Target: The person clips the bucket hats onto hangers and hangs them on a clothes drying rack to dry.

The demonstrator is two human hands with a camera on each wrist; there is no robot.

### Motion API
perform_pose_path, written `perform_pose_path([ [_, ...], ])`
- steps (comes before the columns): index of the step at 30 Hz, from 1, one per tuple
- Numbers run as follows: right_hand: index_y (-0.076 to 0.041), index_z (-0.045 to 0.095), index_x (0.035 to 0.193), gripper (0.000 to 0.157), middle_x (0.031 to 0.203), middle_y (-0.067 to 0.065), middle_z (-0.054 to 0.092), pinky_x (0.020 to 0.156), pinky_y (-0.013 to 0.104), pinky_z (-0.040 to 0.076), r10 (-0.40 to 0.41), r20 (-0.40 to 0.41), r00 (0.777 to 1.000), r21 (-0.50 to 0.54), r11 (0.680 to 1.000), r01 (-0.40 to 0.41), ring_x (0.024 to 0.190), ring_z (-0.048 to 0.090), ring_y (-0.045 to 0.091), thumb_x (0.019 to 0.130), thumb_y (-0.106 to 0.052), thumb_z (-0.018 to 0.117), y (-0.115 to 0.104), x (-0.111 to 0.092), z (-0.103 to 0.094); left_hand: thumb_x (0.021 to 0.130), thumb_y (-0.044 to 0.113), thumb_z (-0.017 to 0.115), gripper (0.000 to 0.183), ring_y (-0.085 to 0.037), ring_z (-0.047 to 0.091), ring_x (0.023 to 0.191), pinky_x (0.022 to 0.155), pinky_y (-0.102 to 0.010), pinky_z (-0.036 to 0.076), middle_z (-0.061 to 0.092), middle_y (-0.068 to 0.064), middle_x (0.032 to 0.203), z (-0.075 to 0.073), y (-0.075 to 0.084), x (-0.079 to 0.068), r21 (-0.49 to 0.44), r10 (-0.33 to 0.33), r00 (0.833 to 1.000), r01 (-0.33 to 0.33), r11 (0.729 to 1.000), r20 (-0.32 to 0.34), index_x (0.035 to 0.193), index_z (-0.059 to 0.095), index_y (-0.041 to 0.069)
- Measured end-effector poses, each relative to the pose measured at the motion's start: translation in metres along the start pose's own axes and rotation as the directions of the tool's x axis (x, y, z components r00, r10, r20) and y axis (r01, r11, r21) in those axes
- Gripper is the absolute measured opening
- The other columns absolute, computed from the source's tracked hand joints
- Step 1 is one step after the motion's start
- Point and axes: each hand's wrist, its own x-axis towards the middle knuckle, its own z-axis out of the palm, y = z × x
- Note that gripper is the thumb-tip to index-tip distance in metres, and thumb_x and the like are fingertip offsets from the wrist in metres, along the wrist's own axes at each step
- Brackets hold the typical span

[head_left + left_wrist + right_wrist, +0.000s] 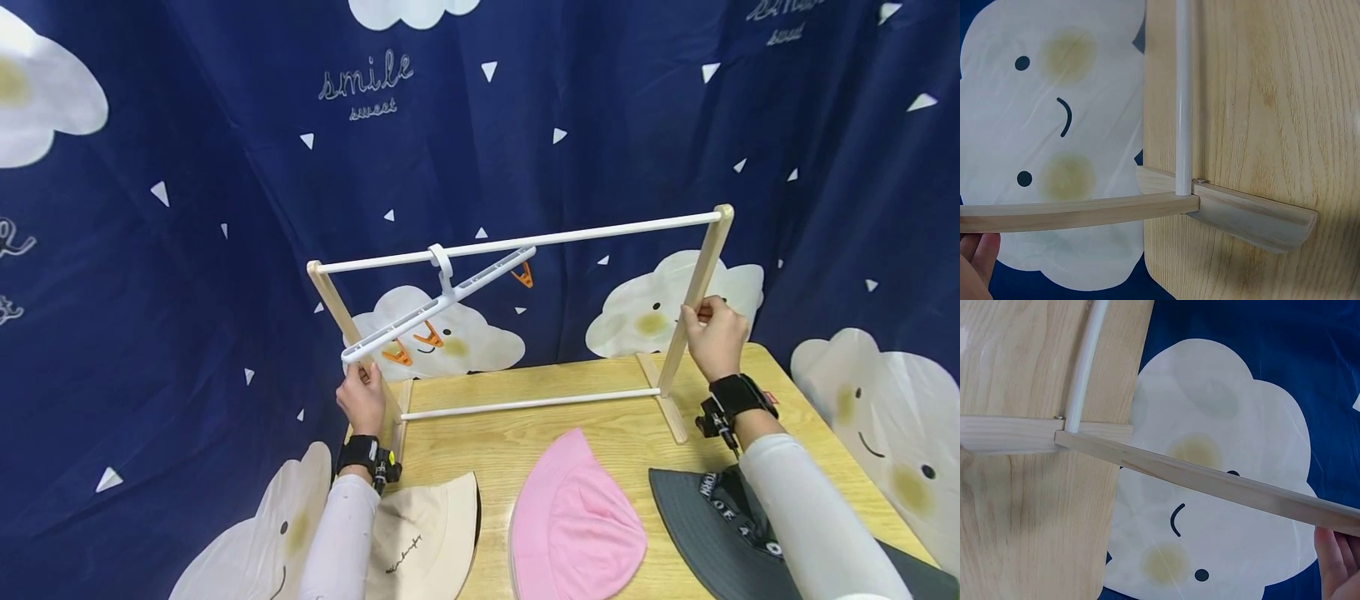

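A wooden rack with white rods (600, 232) stands near the back of the table. My left hand (362, 400) grips its left post (1085, 212), just below one end of a white hanger (447, 297). Halfway up the right post (1222, 483), my right hand (717, 340) pinches the wood between thumb and fingers. The hanger hooks over the top rod, turned at an angle to it, and carries three orange clips (429, 335). Only fingertips of each hand show at the edges of the wrist views.
On the wooden table (487, 442) lie a beige bucket hat (423, 533) at left, a pink bucket hat (577, 517) in the middle and a dark grey hat (693, 525) partly under my right forearm. A navy curtain (600, 100) with clouds hangs behind and at both sides.
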Motion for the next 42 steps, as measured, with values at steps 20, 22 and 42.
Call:
perform_pose_path([
  [20, 0.001, 0.047, 0.146, 0.062, 0.118, 0.025, 0.068, 0.086, 0.057, 0.044, -0.019, -0.088, 0.996, -0.016, 1.000, 0.018, 0.102, 0.066, 0.043, 0.094, -0.019, 0.075, -0.018, -0.020, -0.004, 0.095, 0.025, 0.075, 0.060, -0.049, 0.061, 0.122, 0.099, -0.063, 0.047, 0.060, -0.028, 0.138, -0.038, 0.019, -0.007, 0.068, -0.112, 0.959, 0.098, 0.993, 0.259, 0.144, 0.051, -0.001],
  [22, 0.002, 0.049, 0.143, 0.061, 0.115, 0.024, 0.065, 0.085, 0.050, 0.042, -0.040, -0.131, 0.991, 0.027, 0.999, 0.044, 0.099, 0.063, 0.039, 0.093, -0.019, 0.077, -0.025, -0.027, 0.000, 0.094, 0.026, 0.076, 0.064, -0.050, 0.056, 0.124, 0.101, -0.063, 0.043, 0.054, -0.028, 0.140, -0.042, 0.022, -0.016, 0.088, -0.126, 0.967, 0.109, 0.990, 0.221, 0.144, 0.048, -0.002],
  [42, 0.002, 0.060, 0.140, 0.063, 0.126, 0.022, 0.070, 0.089, 0.033, 0.057, -0.254, 0.224, 0.941, 0.306, 0.935, 0.180, 0.111, 0.069, 0.038, 0.088, -0.023, 0.085, -0.135, -0.021, 0.066, 0.093, 0.021, 0.077, 0.059, -0.043, 0.056, 0.128, 0.103, -0.059, 0.046, 0.057, -0.022, 0.139, -0.072, 0.021, -0.127, -0.014, 0.151, 0.729, -0.191, 0.981, 0.668, 0.145, 0.056, 0.003],
])
